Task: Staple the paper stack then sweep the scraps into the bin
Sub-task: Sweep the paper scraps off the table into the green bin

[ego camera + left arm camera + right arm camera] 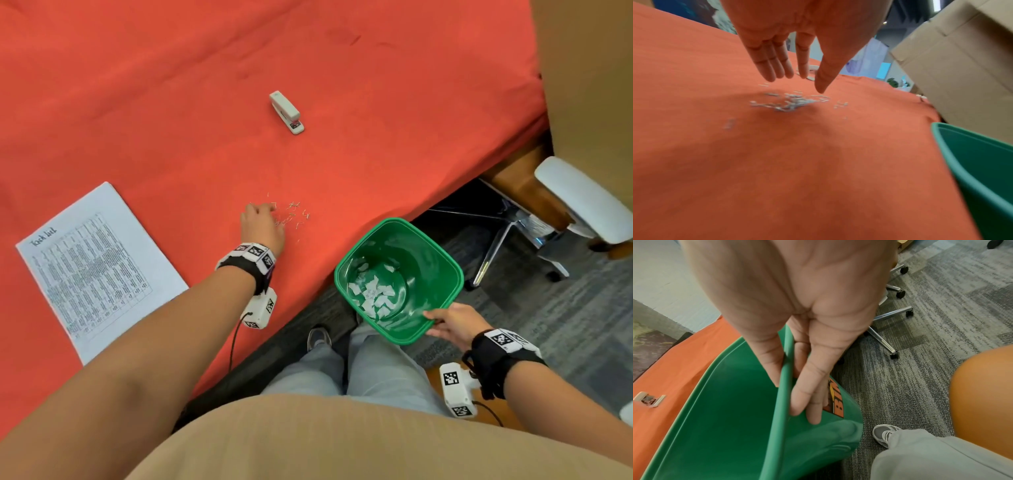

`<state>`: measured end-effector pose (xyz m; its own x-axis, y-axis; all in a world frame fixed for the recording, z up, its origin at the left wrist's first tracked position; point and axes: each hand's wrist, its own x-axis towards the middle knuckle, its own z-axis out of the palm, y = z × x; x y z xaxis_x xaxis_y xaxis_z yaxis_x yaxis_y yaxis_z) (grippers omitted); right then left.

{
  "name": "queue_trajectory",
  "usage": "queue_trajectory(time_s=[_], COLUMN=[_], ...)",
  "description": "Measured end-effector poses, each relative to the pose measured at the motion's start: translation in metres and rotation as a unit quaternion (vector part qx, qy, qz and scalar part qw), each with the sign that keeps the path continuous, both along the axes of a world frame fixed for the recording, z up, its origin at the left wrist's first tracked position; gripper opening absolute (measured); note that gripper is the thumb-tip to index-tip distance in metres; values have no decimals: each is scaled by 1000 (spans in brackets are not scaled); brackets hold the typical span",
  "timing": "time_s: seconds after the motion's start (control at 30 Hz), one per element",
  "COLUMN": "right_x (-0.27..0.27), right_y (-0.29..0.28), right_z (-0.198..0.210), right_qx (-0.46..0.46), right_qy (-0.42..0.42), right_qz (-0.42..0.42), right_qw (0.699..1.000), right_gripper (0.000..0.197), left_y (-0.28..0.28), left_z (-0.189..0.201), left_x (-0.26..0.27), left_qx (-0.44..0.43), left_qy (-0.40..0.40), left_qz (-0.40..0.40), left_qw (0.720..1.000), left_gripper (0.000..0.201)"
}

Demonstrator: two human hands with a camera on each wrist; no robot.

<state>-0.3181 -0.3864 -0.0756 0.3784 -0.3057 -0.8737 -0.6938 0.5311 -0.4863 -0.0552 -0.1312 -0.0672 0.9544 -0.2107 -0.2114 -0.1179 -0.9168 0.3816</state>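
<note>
A scatter of small metal staple scraps [293, 214] [791, 101] lies on the orange cloth near the table's front edge. My left hand [262, 222] [795, 76] hovers just behind them, fingers straight and pointing down at the cloth. A green bin [399, 279] [731, 426] with white paper scraps inside is held below the table edge. My right hand [448, 323] [797, 381] pinches its near rim, thumb inside and fingers outside. The printed paper stack [99, 267] lies at the left. A white stapler [287, 112] [649, 399] lies further back.
The table edge [376, 219] runs diagonally just beside the bin. An office chair [548, 219] on wheels stands on the grey carpet to the right. A cardboard box [962, 65] stands at the right end of the table. My legs and one shoe [318, 337] are under the table edge.
</note>
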Motion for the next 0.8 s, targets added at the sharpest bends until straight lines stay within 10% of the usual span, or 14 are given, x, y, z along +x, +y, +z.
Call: queue_trajectory(time_s=[0.8], right_x=[-2], right_y=[6], right_z=[9], right_qx=[-3], right_qy=[-8], right_qz=[8], right_qw=[1000], right_gripper=[23], left_y=[-5], left_z=[2], left_x=[11], left_qx=[-30], left_qy=[81], left_qz=[16], left_qw=[996], left_gripper=[14])
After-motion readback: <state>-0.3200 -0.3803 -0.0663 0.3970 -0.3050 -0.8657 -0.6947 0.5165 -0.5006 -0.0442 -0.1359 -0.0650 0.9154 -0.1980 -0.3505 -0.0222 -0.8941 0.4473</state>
